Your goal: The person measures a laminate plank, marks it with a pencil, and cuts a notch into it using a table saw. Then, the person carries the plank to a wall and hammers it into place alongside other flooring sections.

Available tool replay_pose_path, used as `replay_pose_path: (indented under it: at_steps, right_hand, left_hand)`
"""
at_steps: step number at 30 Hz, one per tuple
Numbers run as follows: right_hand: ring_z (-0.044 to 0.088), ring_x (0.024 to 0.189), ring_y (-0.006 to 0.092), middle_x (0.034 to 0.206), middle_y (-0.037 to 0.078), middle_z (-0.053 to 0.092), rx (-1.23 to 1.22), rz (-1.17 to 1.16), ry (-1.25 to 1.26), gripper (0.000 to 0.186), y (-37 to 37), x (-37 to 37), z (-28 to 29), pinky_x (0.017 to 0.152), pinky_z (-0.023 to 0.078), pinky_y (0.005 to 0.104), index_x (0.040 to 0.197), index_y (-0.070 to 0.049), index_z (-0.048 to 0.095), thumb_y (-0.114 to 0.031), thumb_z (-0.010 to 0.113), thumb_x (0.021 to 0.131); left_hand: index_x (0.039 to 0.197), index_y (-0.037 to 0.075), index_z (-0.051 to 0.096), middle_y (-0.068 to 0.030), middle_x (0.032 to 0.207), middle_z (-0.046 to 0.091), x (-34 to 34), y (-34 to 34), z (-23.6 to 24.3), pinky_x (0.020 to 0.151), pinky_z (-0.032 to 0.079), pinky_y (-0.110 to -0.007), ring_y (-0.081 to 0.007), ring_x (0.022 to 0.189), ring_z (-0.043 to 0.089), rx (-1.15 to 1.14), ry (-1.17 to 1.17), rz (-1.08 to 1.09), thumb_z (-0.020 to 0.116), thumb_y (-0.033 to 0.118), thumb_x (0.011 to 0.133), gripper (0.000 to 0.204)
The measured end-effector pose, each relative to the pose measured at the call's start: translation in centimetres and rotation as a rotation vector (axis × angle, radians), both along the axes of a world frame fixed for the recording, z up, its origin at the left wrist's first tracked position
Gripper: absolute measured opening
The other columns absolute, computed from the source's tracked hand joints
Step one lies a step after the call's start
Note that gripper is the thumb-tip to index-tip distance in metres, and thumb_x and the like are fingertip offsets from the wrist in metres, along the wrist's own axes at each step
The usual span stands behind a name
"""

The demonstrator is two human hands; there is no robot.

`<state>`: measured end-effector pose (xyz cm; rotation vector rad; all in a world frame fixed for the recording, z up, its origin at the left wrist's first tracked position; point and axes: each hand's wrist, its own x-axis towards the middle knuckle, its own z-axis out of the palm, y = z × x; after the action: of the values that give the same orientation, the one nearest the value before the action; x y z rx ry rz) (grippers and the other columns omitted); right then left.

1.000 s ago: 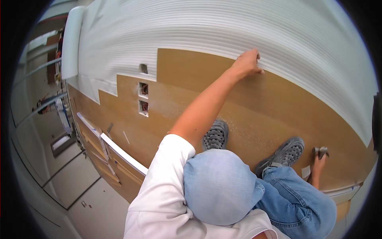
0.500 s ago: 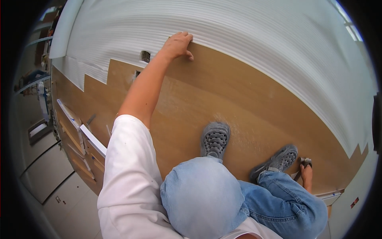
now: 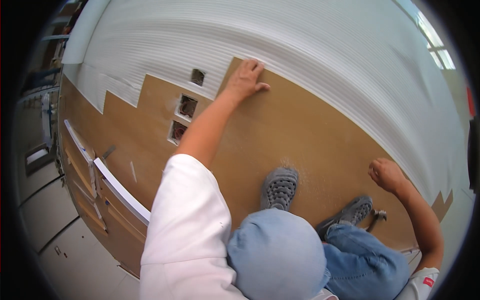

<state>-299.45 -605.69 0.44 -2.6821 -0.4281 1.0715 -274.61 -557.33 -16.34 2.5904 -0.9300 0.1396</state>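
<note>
My left hand (image 3: 246, 80) rests on the far edge of a brown floorboard (image 3: 300, 107), next to its squared end. Its fingers reach over the edge toward the ribbed white underlay (image 3: 310, 45), and the thumb is apart. To the right, my right hand (image 3: 387, 175) is curled into a fist beside the same board's edge, with nothing showing in it. A hammer (image 3: 377, 220) lies on the brown boards beside my right shoe (image 3: 352, 212), touched by neither hand.
Square cutouts with dark recesses, such as this one (image 3: 187, 106), lie left of my left forearm. White-edged strips (image 3: 120, 192) and loose board pieces are at the left. My left shoe (image 3: 280, 187) stands on the boards near pale dust. A white roll (image 3: 82, 37) stands far left.
My right hand has let go of the hammer and moved up to the board's far edge, curled. My left hand has slid a little along the board from its end. The view has shifted.
</note>
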Motion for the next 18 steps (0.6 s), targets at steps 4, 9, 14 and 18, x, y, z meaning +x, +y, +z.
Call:
replay_pose_path:
  at_steps: [4,9,14,18]
  right_hand:
    - [0.058,0.105,0.0362,0.105,0.018,0.062,-0.066,0.043,-0.007,0.025,1.6,1.4,-3.5,0.09,0.049,0.0442,0.105,-0.003,0.06,-0.02,0.065,0.087]
    - [0.05,0.12,0.0414,0.126,0.025,0.054,-0.012,-0.22,-0.454,0.043,5.9,2.7,-11.1,0.103,0.042,0.045,0.127,0.001,0.054,-0.018,0.063,0.09]
    - [0.041,0.136,0.04,0.146,0.023,0.047,-0.08,-0.557,-0.73,0.057,8.6,0.1,-18.8,0.118,0.027,0.0484,0.146,0.002,0.041,-0.017,0.057,0.096]
    - [0.04,0.135,0.0416,0.147,0.022,0.042,-0.088,-0.597,-0.779,0.057,8.4,-1.7,-20.9,0.115,0.031,0.0491,0.145,0.002,0.041,-0.012,0.057,0.092]
  left_hand:
    - [0.138,0.007,0.053,-0.0143,0.141,0.043,-1.7,-1.6,-2.0,0.11,0.041,-0.046,-0.0366,0.136,0.038,-0.006,-0.012,0.131,0.072,0.046,0.084,0.069]
    - [0.139,0.003,0.049,-0.0157,0.14,0.044,-1.8,-3.0,-4.6,0.118,0.03,-0.049,-0.0357,0.139,0.035,-0.041,-0.085,0.185,0.063,0.037,0.091,0.061]
    - [0.147,0.0,0.039,-0.0177,0.157,0.032,-2.9,-0.1,-7.7,0.124,0.013,-0.051,-0.0367,0.148,0.024,0.288,-0.142,0.213,0.042,0.041,0.099,0.064]
    - [0.134,-0.002,0.05,-0.02,0.135,0.049,-4.7,-3.3,-3.5,0.117,0.03,-0.052,-0.0391,0.136,0.039,-0.124,-0.12,0.256,0.068,0.034,0.087,0.062]
